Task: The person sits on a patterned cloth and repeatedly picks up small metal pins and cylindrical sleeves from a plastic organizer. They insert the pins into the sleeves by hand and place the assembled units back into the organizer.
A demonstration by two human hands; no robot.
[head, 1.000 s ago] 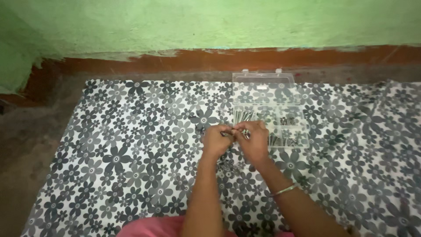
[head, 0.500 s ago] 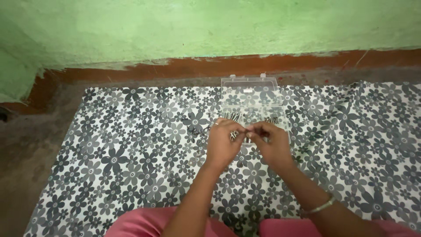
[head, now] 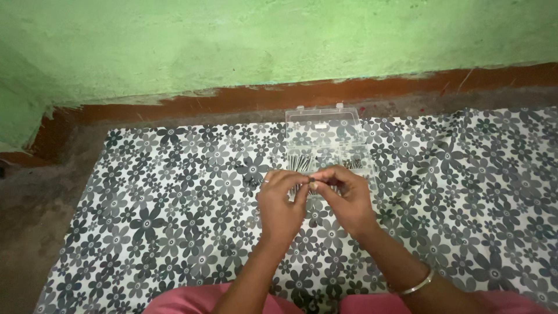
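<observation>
Flowered cloth (head: 174,215) under me, clear box (head: 326,136) open on it, screws inside. My left hand (head: 280,203) and right hand (head: 344,200) meet just before box, fingertips pinched together on small screw (head: 312,185).

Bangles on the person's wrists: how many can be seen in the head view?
1. A thin silver bangle is on the right wrist, behind the right hand. The wrist of the left hand shows none, though its underside is hidden.
</observation>
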